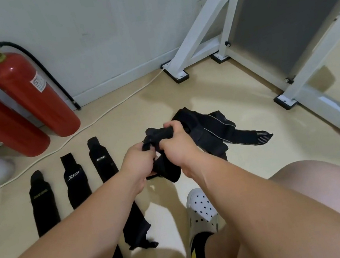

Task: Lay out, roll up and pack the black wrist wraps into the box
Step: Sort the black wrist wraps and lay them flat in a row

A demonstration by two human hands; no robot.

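Both forearms reach in from the near edge, w/ a bare knee and a white perforated clog (pixel 201 213) over a black-and-yellow sock at near right. Left hand (pixel 138 163) is closed in a fist on the near-left part of a black wrist wrap (pixel 161 152); right hand (pixel 176 143) is curled tight over its bunched top end. Hands sit just beside each other, both clamped on the same wrap, held above the floor (pixel 248 160) at centre frame; its lower part hangs down between the wrists.

No box or other container in view.

On the beige floor, three wraps laid flat (pixel 70 186) run in a row at left, side by side, lengthwise near-to-far, each w/ small pale lettering. More black straps lie near-left, partly under the left forearm. Behind the hands, far right of them, a loose pile of wraps (pixel 222 136) lies heaped, one end w/ pale stripes pointing right.

Far left: two red fire extinguishers (pixel 24 94) against the white wall, black hose on the farther one; a white cable runs along the floor. Far right: a white metal frame (pixel 235 16) on black feet.
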